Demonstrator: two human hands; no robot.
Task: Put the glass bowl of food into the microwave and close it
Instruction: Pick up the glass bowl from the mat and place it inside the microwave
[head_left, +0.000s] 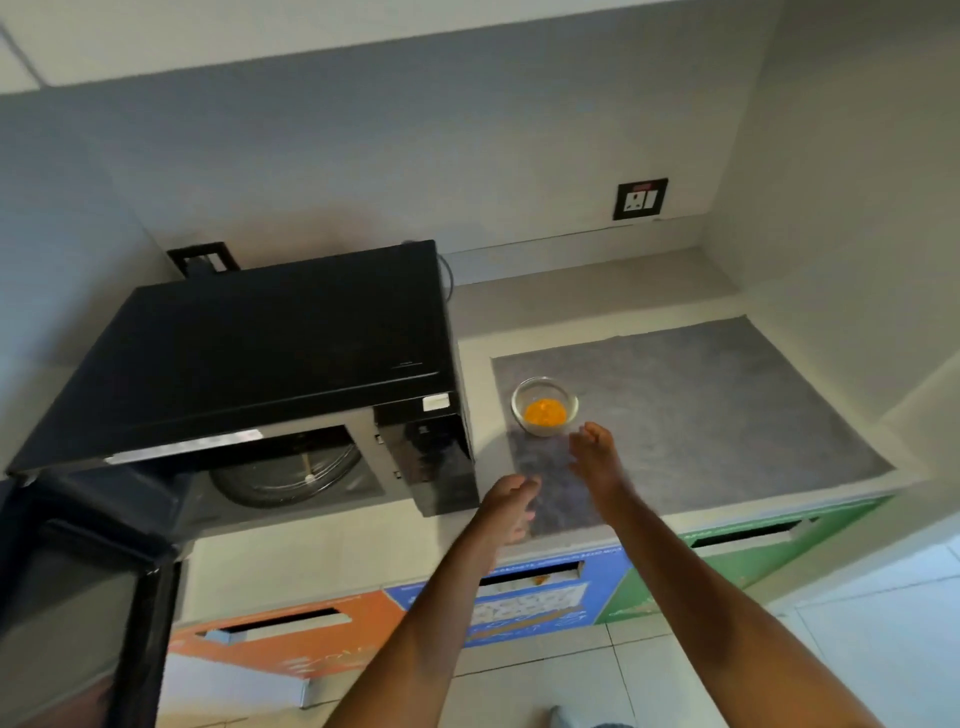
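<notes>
Just beyond the right hand fingertips: small clear glass bowl, orange-yellow food at the bottom, upright on grey mat. Both hands empty, fingers spread; left hand nearer. Left of them, black microwave, door swung open.

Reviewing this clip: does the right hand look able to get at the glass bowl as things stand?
Probably yes. The right hand is open just in front of the glass bowl, which stands alone on the grey mat. Nothing lies between them; the left hand sits off to the side.
</notes>
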